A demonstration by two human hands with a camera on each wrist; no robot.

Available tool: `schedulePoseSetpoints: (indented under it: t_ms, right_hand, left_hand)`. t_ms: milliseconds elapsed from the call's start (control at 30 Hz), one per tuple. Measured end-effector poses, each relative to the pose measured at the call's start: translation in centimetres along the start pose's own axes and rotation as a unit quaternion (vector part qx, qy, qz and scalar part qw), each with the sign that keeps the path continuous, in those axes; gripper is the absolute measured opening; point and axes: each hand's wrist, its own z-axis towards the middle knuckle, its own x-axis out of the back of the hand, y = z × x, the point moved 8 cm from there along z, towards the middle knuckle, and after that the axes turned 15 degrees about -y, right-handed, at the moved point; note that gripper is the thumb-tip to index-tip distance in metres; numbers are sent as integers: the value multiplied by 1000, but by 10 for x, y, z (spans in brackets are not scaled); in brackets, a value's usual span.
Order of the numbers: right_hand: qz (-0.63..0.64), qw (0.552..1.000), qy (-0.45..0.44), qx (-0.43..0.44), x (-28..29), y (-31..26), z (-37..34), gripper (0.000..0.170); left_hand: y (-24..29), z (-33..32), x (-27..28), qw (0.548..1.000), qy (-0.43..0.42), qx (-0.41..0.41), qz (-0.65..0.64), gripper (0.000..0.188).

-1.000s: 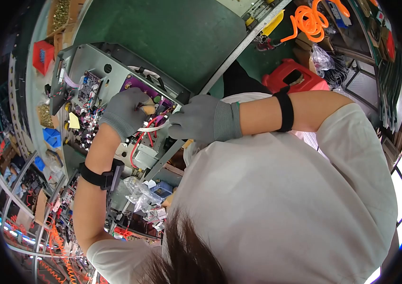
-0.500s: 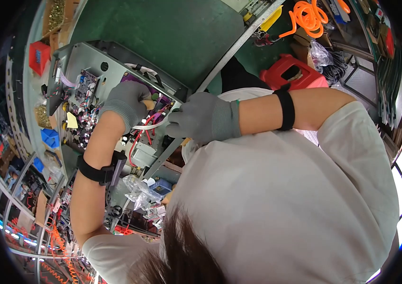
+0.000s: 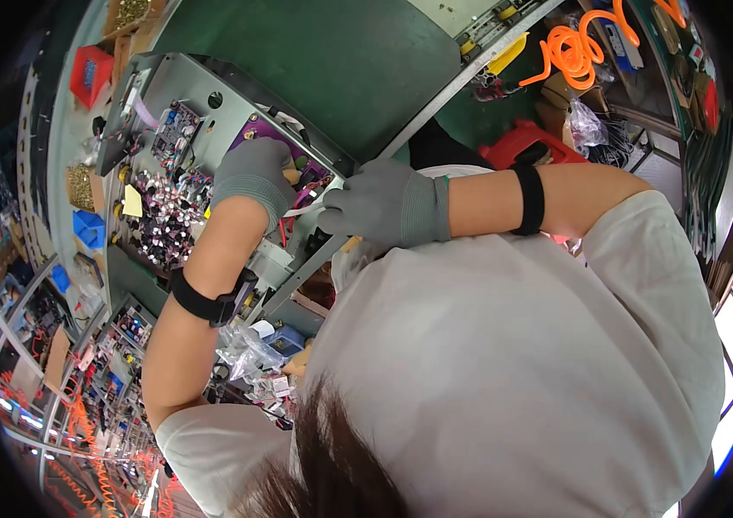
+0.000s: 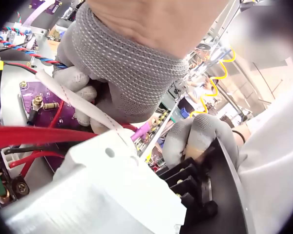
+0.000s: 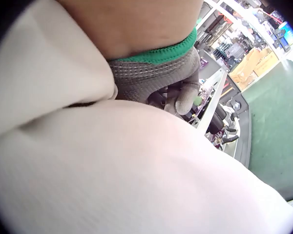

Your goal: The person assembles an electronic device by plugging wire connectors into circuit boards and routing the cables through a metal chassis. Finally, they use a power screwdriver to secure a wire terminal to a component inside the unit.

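Observation:
A grey metal chassis (image 3: pixel 230 110) full of wires and circuit boards lies tilted in front of me. My gloved left hand (image 3: pixel 254 177) reaches inside, its fingers curled low over a purple circuit board (image 4: pixel 27 95); what lies under them is hidden. Beside those fingers run a white sleeved cable (image 4: pixel 71 96) and red wires (image 4: pixel 39 136). At the chassis's near edge is my gloved right hand (image 3: pixel 375 203), fingers bent inward. In the left wrist view its fingertips are right at a black ribbed part (image 4: pixel 183 178). I cannot tell whether it grips that part.
A silver-white block (image 4: pixel 112 180) sits inside the chassis close under my left wrist. Beyond the chassis lies a green work surface (image 3: pixel 323 69). A red bin (image 3: pixel 90 76) and blue bin (image 3: pixel 88 229) stand left. A coiled orange hose (image 3: pixel 572 59) hangs at the upper right.
The head view has shifted a little. My left forearm has swung right, with its hand still over the purple board. My right hand stays at the chassis edge.

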Motion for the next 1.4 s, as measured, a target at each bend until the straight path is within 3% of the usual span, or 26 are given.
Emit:
schedulePoseSetpoints:
  t_ms: [100,167,233,300,433,567,700,933,1167,1400]
  right_hand:
    - [-11,1000,1,0,1,0,-2,25]
    - [1,1000,-3,-3,1,1,-5,32]
    - [13,1000,-12,-8,0,3,-6,41]
    - [35,999,14,3,2,4,-7,33]
    - [61,995,77,32,3,9,-11,27]
    - [131,989,48,48,5,15,-11,18]
    - [140,981,95,96,7,18,-9,20]
    - [162,965,147,146,5,22,-3,17]
    - [233,949,161,139,-2,32,0,19]
    - [259,947,152,116,-4,36,-1,19]
  left_hand:
    - [-7,1,-2,999,-31,-15,5,17]
    - [-4,-11,8,983,85,-161,23,16]
    - [-14,-20,11,976,115,-182,24,18]
    - [-21,-31,16,955,186,-231,24,18]
    - [-29,-37,13,943,216,-251,3,16]
    - [-23,-45,15,939,222,-263,21,15]
    - [-27,-44,12,948,159,-272,-34,14]
    - [-31,-30,11,934,130,-314,-113,19]
    - [-14,-15,5,951,91,-290,-61,21]
    - [-13,-8,0,954,68,-267,-120,17]
